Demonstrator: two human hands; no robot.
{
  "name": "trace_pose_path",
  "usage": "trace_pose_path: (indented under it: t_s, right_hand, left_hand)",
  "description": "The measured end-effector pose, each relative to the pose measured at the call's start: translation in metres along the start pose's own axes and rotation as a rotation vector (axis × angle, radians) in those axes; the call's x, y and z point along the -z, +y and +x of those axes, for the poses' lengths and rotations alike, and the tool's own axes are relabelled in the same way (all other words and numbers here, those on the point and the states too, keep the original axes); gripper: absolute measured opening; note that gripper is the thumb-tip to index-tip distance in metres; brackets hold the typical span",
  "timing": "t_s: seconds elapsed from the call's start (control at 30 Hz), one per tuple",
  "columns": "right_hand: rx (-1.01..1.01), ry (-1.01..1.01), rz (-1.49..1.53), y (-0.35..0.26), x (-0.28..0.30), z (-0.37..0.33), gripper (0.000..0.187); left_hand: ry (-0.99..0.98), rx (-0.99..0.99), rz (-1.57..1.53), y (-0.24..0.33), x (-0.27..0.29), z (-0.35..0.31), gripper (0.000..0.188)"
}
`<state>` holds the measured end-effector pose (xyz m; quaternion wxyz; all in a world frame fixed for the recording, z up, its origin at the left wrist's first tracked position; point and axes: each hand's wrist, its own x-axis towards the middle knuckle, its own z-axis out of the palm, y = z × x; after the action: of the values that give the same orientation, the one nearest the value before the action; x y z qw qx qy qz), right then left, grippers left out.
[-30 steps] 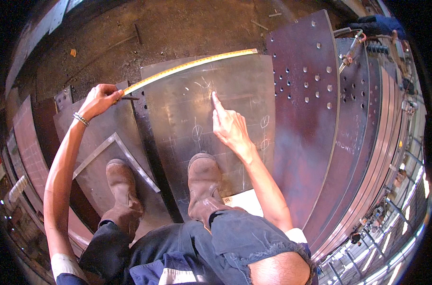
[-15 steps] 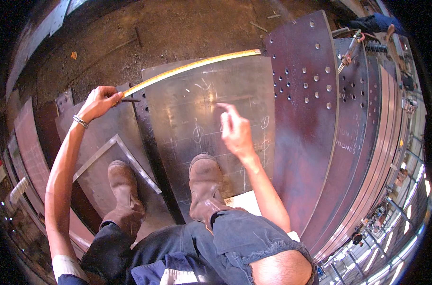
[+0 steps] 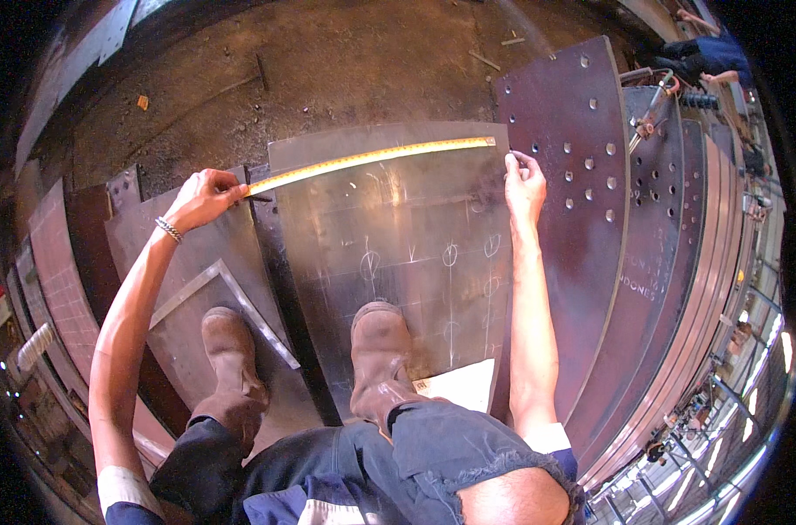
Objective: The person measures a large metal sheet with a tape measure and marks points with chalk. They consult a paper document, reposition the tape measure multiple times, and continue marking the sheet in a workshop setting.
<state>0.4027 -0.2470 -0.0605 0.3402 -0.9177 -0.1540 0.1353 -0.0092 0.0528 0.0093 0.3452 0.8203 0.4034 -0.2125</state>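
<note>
Brown, dusty workshop floor fills the upper middle, scattered with dark grit, 1 small orange scrap and 2 short, thin sticks. A long grey beam borders it at upper left. At lower right, bright white strips of light show through metal framework. The far left is dim, dotted with tiny lights.

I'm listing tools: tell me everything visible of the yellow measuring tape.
The measuring tape is a thin yellow strip, perhaps metal, with fine markings, extended over the far part of the metal plate; contact is unclear. The left hand holds its left end; no case shows. Its right end is free, apart from the right hand.
</note>
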Motion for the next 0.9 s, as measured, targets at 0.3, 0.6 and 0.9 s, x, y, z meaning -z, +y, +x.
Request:
trace_pose_path:
  t_s: [0.3, 0.6, 0.9]
  right_hand:
    - [0.024, 0.02, -0.072, 0.002, -0.011, 0.01, 0.03]
    - [0.037, 0.026, 0.031, -0.001, -0.008, 0.01, 0.025]
    - [0.009, 0.029, -0.013, -0.02, -0.004, 0.02, 0.025]
  left_hand:
    - [-0.035, 0.055, 0.036, 0.013, 0.003, 0.011, 0.034]
    - [0.045, -0.024, 0.081, 0.013, -0.011, 0.019, 0.036]
    - [0.132, -0.066, 0.065, 0.024, -0.011, 0.023, 0.036]
